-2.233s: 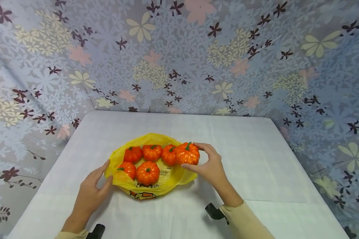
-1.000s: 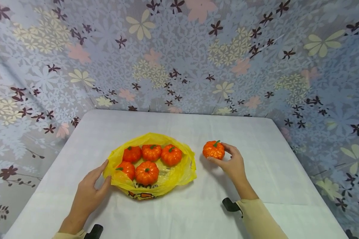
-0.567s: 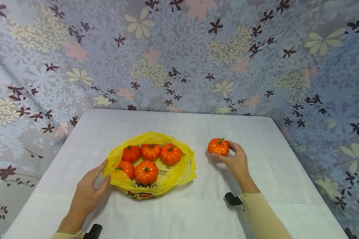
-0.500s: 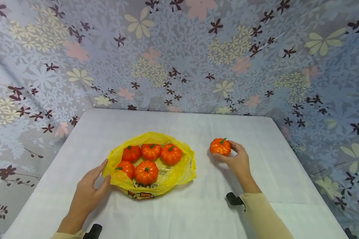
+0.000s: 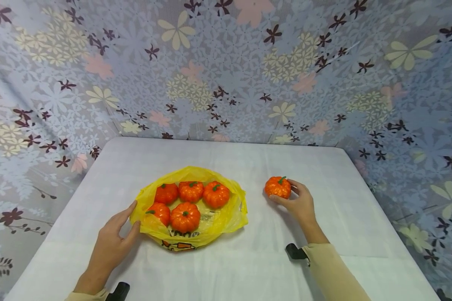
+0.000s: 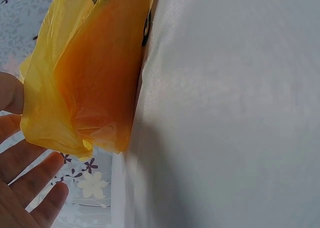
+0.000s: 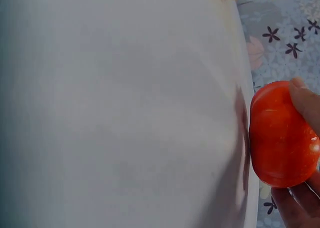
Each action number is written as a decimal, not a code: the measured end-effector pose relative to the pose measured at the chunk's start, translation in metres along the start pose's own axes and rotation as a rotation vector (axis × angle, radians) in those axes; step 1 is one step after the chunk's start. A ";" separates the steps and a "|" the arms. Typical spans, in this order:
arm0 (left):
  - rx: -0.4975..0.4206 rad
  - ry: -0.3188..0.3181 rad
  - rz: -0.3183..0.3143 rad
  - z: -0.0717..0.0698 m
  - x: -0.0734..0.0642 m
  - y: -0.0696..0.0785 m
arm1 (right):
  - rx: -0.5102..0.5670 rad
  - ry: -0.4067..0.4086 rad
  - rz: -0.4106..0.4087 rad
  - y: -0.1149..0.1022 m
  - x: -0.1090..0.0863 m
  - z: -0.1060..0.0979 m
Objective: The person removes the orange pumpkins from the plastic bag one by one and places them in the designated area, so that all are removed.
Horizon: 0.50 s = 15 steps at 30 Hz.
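Away from the right edge of the yellow plastic bag (image 5: 234, 207), one glossy orange pumpkin (image 5: 277, 187) has travelled out to the right, gripped between the thumb and fingers of the right hand (image 5: 300, 203); whether it touches the white tablecloth (image 5: 286, 161) I can't tell. Over on the other side, the left hand (image 5: 112, 242) has its fingers spread wide, touching the bag. Inside lie five more pumpkins (image 5: 186, 217), and a floral-print cloth (image 5: 226, 71) hangs at the back
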State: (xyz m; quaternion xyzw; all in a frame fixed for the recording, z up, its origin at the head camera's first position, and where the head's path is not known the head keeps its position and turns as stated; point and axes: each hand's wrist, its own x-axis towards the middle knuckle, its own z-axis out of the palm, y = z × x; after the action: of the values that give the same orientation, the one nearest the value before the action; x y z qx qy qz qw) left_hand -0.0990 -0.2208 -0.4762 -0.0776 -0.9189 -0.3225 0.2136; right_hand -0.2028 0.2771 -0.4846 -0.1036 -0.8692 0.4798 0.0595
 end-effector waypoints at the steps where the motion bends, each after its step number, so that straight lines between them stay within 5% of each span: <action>1: -0.001 0.001 0.001 0.000 0.000 0.000 | -0.004 -0.002 -0.003 0.000 0.000 0.002; 15: 0.014 -0.001 -0.008 0.000 0.001 0.003 | -0.040 -0.043 -0.020 -0.001 0.001 0.014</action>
State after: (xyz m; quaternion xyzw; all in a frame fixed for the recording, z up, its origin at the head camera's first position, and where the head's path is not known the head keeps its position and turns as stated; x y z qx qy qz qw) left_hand -0.0987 -0.2188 -0.4743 -0.0725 -0.9216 -0.3168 0.2123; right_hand -0.2068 0.2651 -0.4912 -0.0857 -0.8806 0.4640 0.0434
